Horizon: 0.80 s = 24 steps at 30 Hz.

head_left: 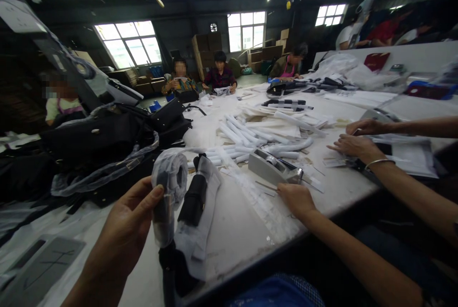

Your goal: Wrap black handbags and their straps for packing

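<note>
My left hand (125, 226) pinches a black strap wrapped in clear plastic (164, 216), its upper end curled into a loop. Just right of that strap, a black rolled piece (193, 199) lies on white wrapping sheet (211, 202). Beyond it stands a grey tape dispenser (270, 166). My right hand (296, 200) is at the near side of the dispenser, its fingers bent together beside a thin strip; what they hold is too small to name.
Black bags (96, 140) are heaped at the left. White padded tubes (239, 133) lie mid-table. At the right, a co-worker's hands (361, 147) work over wrapped material near another dispenser (381, 115). Several people sit farther back. A grey panel (50, 269) lies lower left.
</note>
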Each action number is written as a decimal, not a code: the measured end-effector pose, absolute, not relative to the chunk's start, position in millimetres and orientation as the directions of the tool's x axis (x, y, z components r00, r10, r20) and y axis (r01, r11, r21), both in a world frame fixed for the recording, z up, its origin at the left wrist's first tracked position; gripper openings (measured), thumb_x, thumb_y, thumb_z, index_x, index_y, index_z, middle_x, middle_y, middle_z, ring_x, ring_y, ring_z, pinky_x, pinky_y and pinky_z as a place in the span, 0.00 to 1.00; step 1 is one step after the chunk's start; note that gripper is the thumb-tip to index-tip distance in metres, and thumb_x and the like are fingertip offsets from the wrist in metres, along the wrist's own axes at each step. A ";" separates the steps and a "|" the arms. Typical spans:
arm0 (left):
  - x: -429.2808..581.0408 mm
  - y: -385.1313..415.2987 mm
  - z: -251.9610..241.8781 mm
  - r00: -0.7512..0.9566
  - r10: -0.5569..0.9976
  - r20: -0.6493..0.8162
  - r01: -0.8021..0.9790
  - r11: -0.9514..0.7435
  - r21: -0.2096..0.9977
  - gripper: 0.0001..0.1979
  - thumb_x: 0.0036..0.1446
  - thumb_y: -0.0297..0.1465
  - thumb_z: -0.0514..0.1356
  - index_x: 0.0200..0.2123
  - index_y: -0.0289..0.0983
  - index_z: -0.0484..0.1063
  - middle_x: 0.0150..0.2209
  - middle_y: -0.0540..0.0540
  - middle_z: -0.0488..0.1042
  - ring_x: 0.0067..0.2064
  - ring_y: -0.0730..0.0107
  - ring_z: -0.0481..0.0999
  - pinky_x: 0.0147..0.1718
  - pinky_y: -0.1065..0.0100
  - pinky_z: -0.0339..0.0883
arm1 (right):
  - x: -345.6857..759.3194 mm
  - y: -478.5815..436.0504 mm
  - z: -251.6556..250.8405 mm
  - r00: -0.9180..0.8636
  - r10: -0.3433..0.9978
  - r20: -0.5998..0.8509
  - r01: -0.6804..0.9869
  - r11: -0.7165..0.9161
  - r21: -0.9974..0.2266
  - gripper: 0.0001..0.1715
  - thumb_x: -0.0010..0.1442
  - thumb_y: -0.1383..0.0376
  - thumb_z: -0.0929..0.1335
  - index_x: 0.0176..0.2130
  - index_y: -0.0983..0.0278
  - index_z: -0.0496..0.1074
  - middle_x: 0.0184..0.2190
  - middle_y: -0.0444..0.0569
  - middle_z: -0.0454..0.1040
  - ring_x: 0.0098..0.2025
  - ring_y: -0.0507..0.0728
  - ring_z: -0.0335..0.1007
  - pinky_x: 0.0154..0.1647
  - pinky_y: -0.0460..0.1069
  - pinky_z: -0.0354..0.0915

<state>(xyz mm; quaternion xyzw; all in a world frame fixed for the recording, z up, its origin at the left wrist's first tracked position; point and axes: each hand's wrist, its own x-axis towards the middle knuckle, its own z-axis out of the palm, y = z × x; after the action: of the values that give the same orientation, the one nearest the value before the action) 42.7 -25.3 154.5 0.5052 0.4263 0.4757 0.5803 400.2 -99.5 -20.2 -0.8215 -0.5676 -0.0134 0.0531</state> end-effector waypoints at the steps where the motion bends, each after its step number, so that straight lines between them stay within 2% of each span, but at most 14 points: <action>1: 42.4 -24.4 153.4 0.184 0.983 -0.006 -0.122 0.029 0.992 0.24 0.45 0.39 0.73 0.45 0.38 0.76 0.40 0.46 0.81 0.43 0.61 0.80 0.37 0.72 0.73 | 403.0 -106.3 -21.2 0.365 0.926 0.096 0.930 -0.358 -0.088 0.12 0.65 0.68 0.65 0.35 0.68 0.77 0.33 0.61 0.80 0.36 0.64 0.78 0.34 0.52 0.63; 6: 42.2 -23.0 152.0 0.194 0.981 -0.002 -0.135 0.028 0.990 0.23 0.44 0.38 0.74 0.45 0.39 0.77 0.41 0.46 0.80 0.43 0.62 0.79 0.37 0.73 0.73 | 406.7 -125.6 -23.7 0.404 0.901 0.159 0.900 -0.360 -0.246 0.12 0.65 0.65 0.64 0.35 0.65 0.76 0.35 0.59 0.80 0.38 0.65 0.77 0.37 0.53 0.65; 10: 41.9 -23.7 154.2 0.231 0.973 0.004 -0.142 0.030 0.989 0.24 0.47 0.38 0.73 0.49 0.39 0.76 0.43 0.47 0.80 0.45 0.64 0.79 0.42 0.72 0.71 | 399.3 -122.8 -5.5 0.394 0.900 0.185 0.838 -0.270 -0.474 0.16 0.67 0.60 0.63 0.47 0.64 0.75 0.37 0.53 0.81 0.38 0.59 0.78 0.39 0.51 0.69; 12: 42.3 -24.8 155.9 0.240 0.970 0.024 -0.146 0.011 0.989 0.24 0.48 0.38 0.72 0.49 0.39 0.76 0.43 0.47 0.80 0.46 0.63 0.78 0.46 0.70 0.70 | 388.2 -118.7 13.1 0.331 0.932 0.144 0.721 -0.152 -0.676 0.19 0.66 0.55 0.64 0.49 0.64 0.75 0.37 0.51 0.82 0.38 0.58 0.78 0.39 0.50 0.70; 14: 42.8 -25.9 157.1 0.255 0.966 0.047 -0.136 -0.012 0.991 0.22 0.51 0.39 0.70 0.48 0.38 0.77 0.43 0.46 0.80 0.47 0.63 0.78 0.48 0.68 0.68 | 371.9 -114.1 35.3 0.245 0.967 0.074 0.500 -0.060 -0.864 0.22 0.64 0.50 0.66 0.42 0.65 0.77 0.35 0.51 0.81 0.37 0.58 0.77 0.38 0.49 0.69; 15: 42.9 -26.0 157.4 0.266 0.962 0.060 -0.123 -0.028 0.992 0.21 0.52 0.39 0.69 0.48 0.37 0.77 0.44 0.45 0.80 0.47 0.62 0.77 0.48 0.68 0.67 | 362.5 -111.6 46.8 0.193 0.980 0.042 0.390 -0.038 -0.920 0.22 0.62 0.49 0.68 0.38 0.65 0.78 0.33 0.51 0.81 0.35 0.57 0.76 0.36 0.49 0.68; 16: 42.8 -25.8 157.3 0.281 0.957 0.076 -0.109 -0.047 0.993 0.20 0.54 0.39 0.69 0.48 0.37 0.77 0.44 0.45 0.80 0.47 0.62 0.77 0.48 0.68 0.66 | 353.1 -108.7 58.0 0.139 0.990 0.019 0.309 -0.025 -0.951 0.23 0.60 0.48 0.69 0.35 0.65 0.77 0.31 0.50 0.80 0.33 0.56 0.74 0.34 0.48 0.67; 19: 41.0 -24.1 157.1 0.328 0.935 0.137 -0.070 -0.120 0.990 0.19 0.56 0.39 0.67 0.48 0.37 0.77 0.45 0.44 0.80 0.47 0.62 0.76 0.46 0.69 0.64 | 327.5 -97.2 87.2 -0.026 0.999 0.024 0.236 0.030 -0.971 0.23 0.60 0.47 0.69 0.32 0.64 0.76 0.26 0.46 0.75 0.29 0.52 0.68 0.29 0.46 0.62; 24: 39.4 -29.8 163.7 0.357 0.919 0.169 0.004 -0.183 0.983 0.17 0.59 0.38 0.65 0.49 0.38 0.77 0.45 0.45 0.80 0.46 0.64 0.75 0.48 0.68 0.63 | 300.2 -68.7 116.2 -0.238 0.963 0.126 0.317 0.200 -0.927 0.22 0.63 0.49 0.66 0.33 0.64 0.76 0.25 0.44 0.70 0.27 0.51 0.65 0.27 0.46 0.60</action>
<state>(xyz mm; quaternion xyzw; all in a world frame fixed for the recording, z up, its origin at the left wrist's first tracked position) 39.4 -29.8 163.7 0.6342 0.3639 0.4349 0.5256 300.2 -68.7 116.2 -0.4784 -0.6692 0.4137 0.3902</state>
